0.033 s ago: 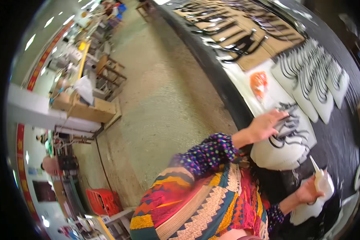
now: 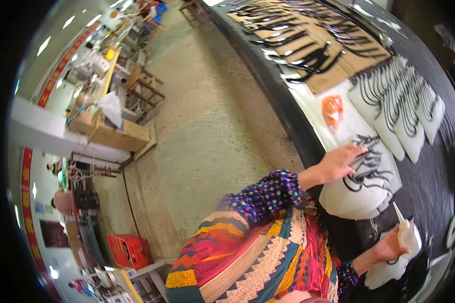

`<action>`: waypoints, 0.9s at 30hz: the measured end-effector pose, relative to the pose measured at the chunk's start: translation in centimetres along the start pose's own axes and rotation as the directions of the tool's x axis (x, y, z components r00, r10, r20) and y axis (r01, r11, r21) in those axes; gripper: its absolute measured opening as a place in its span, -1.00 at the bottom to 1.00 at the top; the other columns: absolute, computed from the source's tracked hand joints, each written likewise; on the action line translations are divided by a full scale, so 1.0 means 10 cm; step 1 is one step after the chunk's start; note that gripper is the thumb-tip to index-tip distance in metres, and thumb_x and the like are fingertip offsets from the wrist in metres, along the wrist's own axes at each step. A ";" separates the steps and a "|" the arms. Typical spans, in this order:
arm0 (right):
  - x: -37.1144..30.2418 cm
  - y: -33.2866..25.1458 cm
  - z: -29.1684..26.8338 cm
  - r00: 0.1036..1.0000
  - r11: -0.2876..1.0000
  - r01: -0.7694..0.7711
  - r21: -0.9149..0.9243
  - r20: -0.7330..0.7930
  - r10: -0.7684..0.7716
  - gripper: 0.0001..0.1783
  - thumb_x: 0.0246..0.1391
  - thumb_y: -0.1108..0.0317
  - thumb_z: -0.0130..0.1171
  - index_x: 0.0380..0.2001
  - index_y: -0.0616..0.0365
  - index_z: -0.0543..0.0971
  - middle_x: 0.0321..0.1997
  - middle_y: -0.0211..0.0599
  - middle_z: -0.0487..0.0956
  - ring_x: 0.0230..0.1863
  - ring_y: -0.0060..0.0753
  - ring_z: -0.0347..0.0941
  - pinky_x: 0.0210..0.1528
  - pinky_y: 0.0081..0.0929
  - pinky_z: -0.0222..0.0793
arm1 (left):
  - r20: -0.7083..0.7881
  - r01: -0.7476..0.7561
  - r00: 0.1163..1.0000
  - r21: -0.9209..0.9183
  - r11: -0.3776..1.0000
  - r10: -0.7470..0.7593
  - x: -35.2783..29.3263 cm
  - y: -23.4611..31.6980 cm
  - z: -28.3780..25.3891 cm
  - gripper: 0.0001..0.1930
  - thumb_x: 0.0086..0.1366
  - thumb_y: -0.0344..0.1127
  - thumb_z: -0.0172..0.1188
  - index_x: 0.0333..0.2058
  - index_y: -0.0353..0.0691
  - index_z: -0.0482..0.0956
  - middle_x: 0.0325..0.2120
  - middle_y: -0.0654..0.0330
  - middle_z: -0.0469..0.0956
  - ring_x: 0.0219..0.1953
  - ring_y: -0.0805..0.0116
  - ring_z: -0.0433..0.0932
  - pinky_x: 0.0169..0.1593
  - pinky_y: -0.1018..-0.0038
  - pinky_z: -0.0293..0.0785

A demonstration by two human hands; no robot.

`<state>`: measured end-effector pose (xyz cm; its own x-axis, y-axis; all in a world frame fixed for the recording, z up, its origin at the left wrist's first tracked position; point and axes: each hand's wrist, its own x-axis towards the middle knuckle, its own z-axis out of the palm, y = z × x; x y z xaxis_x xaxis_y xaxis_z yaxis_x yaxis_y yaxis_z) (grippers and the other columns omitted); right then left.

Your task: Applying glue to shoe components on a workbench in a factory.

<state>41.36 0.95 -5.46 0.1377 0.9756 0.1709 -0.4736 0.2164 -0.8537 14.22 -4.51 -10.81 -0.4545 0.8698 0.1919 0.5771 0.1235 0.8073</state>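
My left hand (image 2: 338, 164) rests at the near side of a heap of dark grey curved strips (image 2: 368, 162), fingers stretched out and touching them. Under the heap is a stack of white, rounded sheet pieces (image 2: 353, 198). My right hand (image 2: 389, 246) is closed around a white squeeze bottle (image 2: 410, 241), whose thin pointed nozzle tilts up and to the left. Beneath that hand a white scrap-like sheet (image 2: 385, 276) lies on the black tabletop.
Beyond the heap, white pieces (image 2: 399, 118) bear rows of grey curved strips. A small orange bag (image 2: 332, 112) lies beside them, and brown cardboard (image 2: 328, 76) carries glossy black strips. A red basket (image 2: 129, 251) stands on the floor at left, near workbenches.
The whole view has shifted slightly. Both hands keep about the same places relative to the strips and the bottle.
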 end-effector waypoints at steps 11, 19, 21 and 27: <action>0.37 0.44 0.25 0.997 0.995 0.004 0.096 0.080 -0.012 -0.18 -0.22 0.09 0.25 0.02 0.37 0.16 0.14 0.07 0.16 0.17 -0.08 0.08 0.25 -0.32 -0.13 | -0.120 -0.044 0.991 0.181 0.982 0.066 0.25 -0.15 0.03 -0.58 -0.11 -0.19 0.23 -0.27 -0.23 0.38 -0.29 0.20 0.32 -0.19 0.28 0.31 -0.17 0.42 0.24; 0.45 0.41 0.06 0.991 0.995 -0.017 0.098 0.133 0.003 -0.18 -0.18 0.06 0.21 0.02 0.43 0.15 0.13 0.10 0.16 0.15 -0.09 0.11 0.23 -0.33 -0.07 | -0.035 0.020 0.999 0.080 0.997 -0.017 0.38 -0.12 0.03 -0.51 -0.18 -0.19 0.29 -0.28 -0.27 0.31 -0.31 0.13 0.29 -0.20 0.19 0.28 -0.20 0.37 0.23; 0.45 0.40 0.03 0.993 0.994 0.007 0.109 0.116 -0.020 -0.19 -0.16 0.06 0.19 0.00 0.46 0.16 0.12 0.12 0.18 0.15 -0.07 0.11 0.23 -0.32 -0.06 | -0.006 0.024 1.000 0.041 0.999 -0.024 0.41 -0.08 0.04 -0.47 -0.22 -0.22 0.33 -0.28 -0.28 0.28 -0.31 0.10 0.26 -0.20 0.17 0.26 -0.20 0.37 0.23; 0.41 0.40 0.03 0.995 0.995 0.055 0.077 0.083 -0.062 -0.21 -0.17 0.06 0.20 -0.02 0.46 0.19 0.07 0.12 0.23 0.12 -0.06 0.15 0.22 -0.28 -0.03 | -0.043 0.011 0.999 0.136 0.991 -0.006 0.49 0.00 0.08 -0.50 -0.23 -0.25 0.32 -0.29 -0.24 0.30 -0.31 0.14 0.25 -0.20 0.21 0.25 -0.18 0.35 0.20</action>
<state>39.77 5.88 -8.07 0.0943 0.9601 0.2634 -0.5310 0.2723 -0.8024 12.53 0.11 -10.32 -0.4866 0.8477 0.2112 0.6590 0.1975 0.7257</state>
